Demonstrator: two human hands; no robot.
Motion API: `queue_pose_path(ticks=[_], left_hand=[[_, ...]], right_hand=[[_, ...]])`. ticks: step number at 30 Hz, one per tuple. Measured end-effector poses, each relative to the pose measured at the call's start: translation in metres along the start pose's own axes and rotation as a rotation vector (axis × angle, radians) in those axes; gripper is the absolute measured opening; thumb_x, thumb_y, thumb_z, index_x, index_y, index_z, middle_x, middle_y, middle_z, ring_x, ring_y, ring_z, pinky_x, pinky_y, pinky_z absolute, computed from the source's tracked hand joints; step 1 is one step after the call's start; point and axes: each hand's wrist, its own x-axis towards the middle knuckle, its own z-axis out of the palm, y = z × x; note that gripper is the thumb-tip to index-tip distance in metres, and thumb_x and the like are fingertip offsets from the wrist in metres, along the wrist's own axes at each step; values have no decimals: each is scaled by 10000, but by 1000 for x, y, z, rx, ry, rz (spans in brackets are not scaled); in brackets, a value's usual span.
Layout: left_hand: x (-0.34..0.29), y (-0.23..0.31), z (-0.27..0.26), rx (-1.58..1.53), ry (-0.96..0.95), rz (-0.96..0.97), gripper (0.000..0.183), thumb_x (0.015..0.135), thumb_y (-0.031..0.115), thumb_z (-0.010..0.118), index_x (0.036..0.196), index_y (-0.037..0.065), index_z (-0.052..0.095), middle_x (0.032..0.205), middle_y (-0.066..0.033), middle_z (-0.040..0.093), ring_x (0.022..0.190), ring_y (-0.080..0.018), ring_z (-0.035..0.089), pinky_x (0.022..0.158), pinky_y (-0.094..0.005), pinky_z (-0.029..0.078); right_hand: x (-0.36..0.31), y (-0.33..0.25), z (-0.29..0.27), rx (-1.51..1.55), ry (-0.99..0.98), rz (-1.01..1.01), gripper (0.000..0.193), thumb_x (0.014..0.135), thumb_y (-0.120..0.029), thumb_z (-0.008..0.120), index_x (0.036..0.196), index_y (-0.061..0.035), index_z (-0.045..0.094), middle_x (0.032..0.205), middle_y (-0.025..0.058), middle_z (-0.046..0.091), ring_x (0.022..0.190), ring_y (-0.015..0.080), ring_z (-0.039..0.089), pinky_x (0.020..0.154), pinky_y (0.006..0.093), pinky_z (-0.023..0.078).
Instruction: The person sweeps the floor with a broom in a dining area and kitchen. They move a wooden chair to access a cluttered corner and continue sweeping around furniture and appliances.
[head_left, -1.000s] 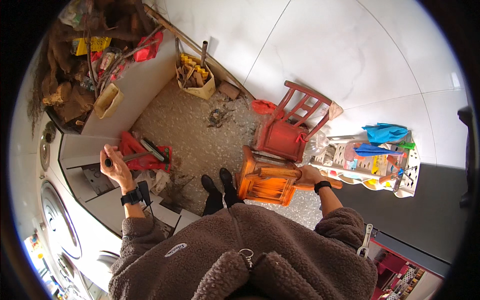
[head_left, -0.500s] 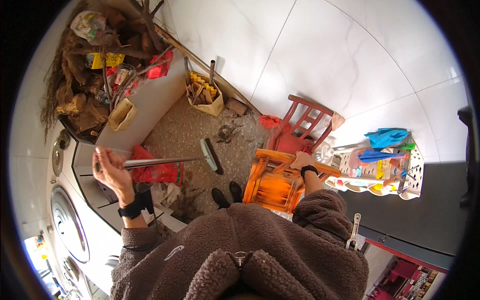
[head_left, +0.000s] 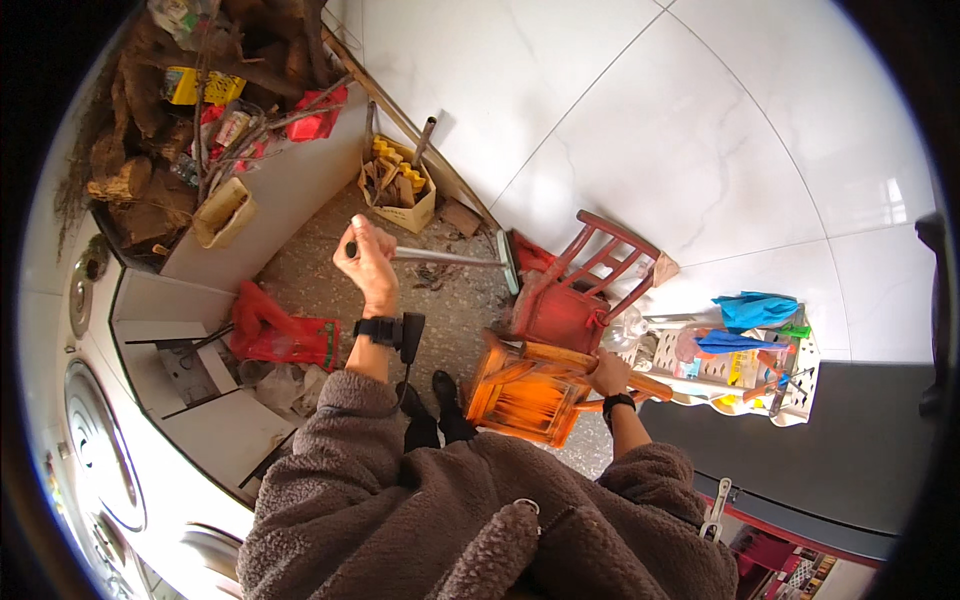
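Observation:
My left hand (head_left: pixel 370 265) is closed around the metal handle of a broom (head_left: pixel 450 257), near its top end. Its narrow pale-green head (head_left: pixel 508 262) rests by the wall, close to the red chair (head_left: pixel 560 310). On the right, my right hand (head_left: pixel 608 375) grips the top rail of an orange wooden chair (head_left: pixel 525 395), which stands tilted just in front of the red one. Something red on the floor is partly hidden behind the broom head.
A box of wood scraps (head_left: pixel 405 205) stands at the wall beside a brick (head_left: pixel 460 217). Firewood and branches (head_left: pixel 150 130) fill a ledge at upper left. A red bag (head_left: pixel 285 335) lies by the white stove (head_left: pixel 100 440). A white rack (head_left: pixel 800 390) stands right, beside a dark tabletop (head_left: pixel 830 440).
My left hand has moved right with the broom, and its head has gone from mid-floor to the wall beside the red chair. The orange chair has shifted slightly, still in my right hand.

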Motion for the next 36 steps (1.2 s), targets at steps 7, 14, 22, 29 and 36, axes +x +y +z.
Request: queue_pose_path(ticks=[7, 14, 22, 29, 36], left_hand=[[-1, -50, -25, 262, -277, -57, 477, 994, 277, 482, 587, 39, 410, 507, -5, 427, 467, -86, 354, 457, -292, 326], [-31, -24, -88, 322, -313, -134, 456, 1001, 212, 452, 592, 12, 427, 535, -16, 439, 501, -95, 396, 506, -294, 377], [-48, 25, -162, 367, -56, -80, 440, 1009, 220, 441, 619, 16, 450, 534, -41, 475, 493, -103, 429, 491, -275, 395], [-36, 120, -220, 505, 78, 34, 461, 1001, 286, 465, 617, 31, 458, 510, -47, 477, 460, -106, 416, 440, -257, 348], [-42, 216, -204, 583, 173, 185, 403, 987, 228, 486, 623, 68, 423, 494, -5, 399, 430, -78, 326, 415, -237, 277]], right_hand=[[-27, 11, 6, 7, 40, -18, 343, 697, -247, 703, 1015, -135, 637, 836, 135, 662, 856, 339, 613, 804, 470, 448], [-20, 11, 9, 0, 56, 7, 322, 674, -266, 721, 953, -126, 645, 840, 153, 663, 868, 357, 619, 762, 480, 485], [-11, 3, 5, 21, 29, 0, 232, 702, -251, 695, 854, -112, 587, 822, 153, 660, 860, 391, 602, 794, 521, 434], [-12, 7, 12, 13, 73, -10, 326, 643, -292, 751, 878, -110, 617, 837, 145, 665, 830, 375, 625, 755, 491, 482], [-22, 19, -4, 48, -124, -105, 345, 693, -315, 699, 975, -128, 634, 836, 149, 670, 805, 339, 640, 756, 466, 491]])
